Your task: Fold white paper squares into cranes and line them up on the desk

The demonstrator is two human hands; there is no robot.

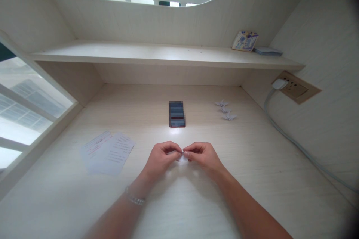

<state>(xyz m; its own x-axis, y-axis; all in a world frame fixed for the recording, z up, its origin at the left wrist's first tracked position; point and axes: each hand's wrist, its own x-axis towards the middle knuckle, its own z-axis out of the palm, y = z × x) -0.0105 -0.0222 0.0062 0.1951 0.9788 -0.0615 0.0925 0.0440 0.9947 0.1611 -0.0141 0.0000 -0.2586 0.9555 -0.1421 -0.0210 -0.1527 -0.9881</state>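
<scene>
Between my two hands is a small piece of white folded paper (183,158), held just above the desk near the centre. My left hand (165,154) pinches its left side with thumb and forefinger. From the other side my right hand (202,154) grips it the same way, the fingertips of both hands almost meeting. Fingers cover most of the paper, so its folds cannot be made out. Three folded paper cranes (229,117) stand in a loose row at the back right of the desk. A phone (177,114) lies beyond my hands, its screen blurred.
Sheets of paper with writing (108,155) lie overlapping at the left. A white plug sits in the wall socket (300,89) at the right, its grey cable (294,142) running down along that side. Above the desk, a shelf (157,54) carries a colourful packet (245,41).
</scene>
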